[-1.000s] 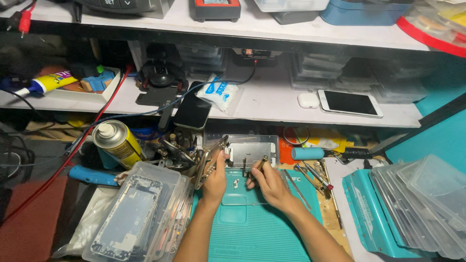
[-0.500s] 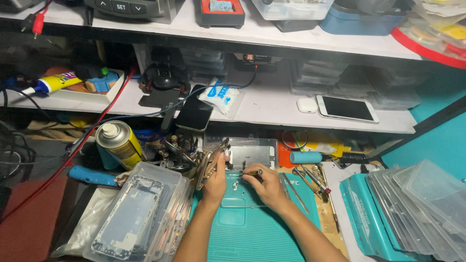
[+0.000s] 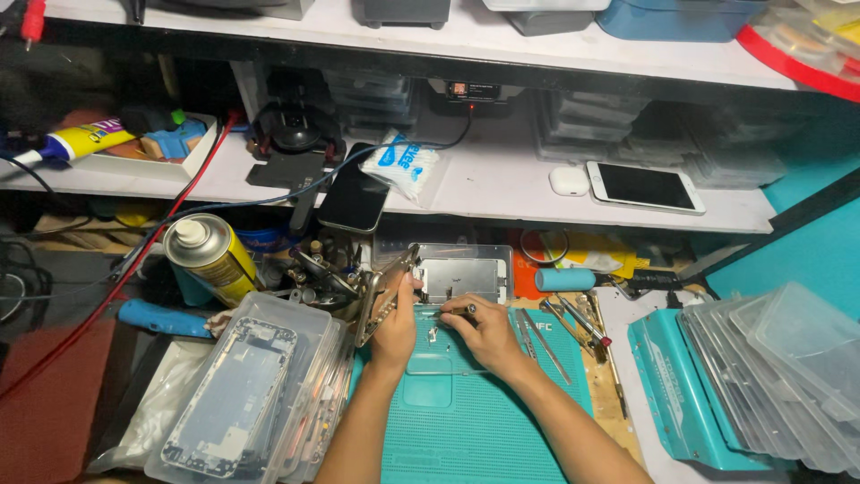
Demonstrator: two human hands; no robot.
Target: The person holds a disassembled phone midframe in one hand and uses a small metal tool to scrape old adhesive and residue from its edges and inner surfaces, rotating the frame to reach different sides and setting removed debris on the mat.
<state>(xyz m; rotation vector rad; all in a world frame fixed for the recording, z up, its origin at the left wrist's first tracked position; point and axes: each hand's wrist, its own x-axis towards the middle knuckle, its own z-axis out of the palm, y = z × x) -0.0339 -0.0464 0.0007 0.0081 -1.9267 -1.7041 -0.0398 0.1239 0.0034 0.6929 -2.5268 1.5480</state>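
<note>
Head view, workbench. Left hand (image 3: 394, 327): fingers curled, thumb up against the near edge of an opened silver-framed phone body (image 3: 461, 276), steadying its tilted hinged half; the phone lies just beyond both hands at the far end of a teal ribbed work mat (image 3: 466, 421). Right hand (image 3: 488, 330): pinched closed around a slim dark-handled tool (image 3: 455, 311), probably a small screwdriver, though the tip is too small to tell; the tool points left toward the left hand's thumb, over the phone's lower edge. Left of the left hand: stack of clear plastic trays holding a bare grey phone housing (image 3: 235, 396), and farther up a yellow spray can with white cap (image 3: 202, 255). Right of the right hand: loose metal tweezers and picks (image 3: 573, 321), then a teal box with clear plastic lids (image 3: 761, 376). Beyond the hands, on the white shelf: a white-backed smartphone lying flat (image 3: 645, 186).
</note>
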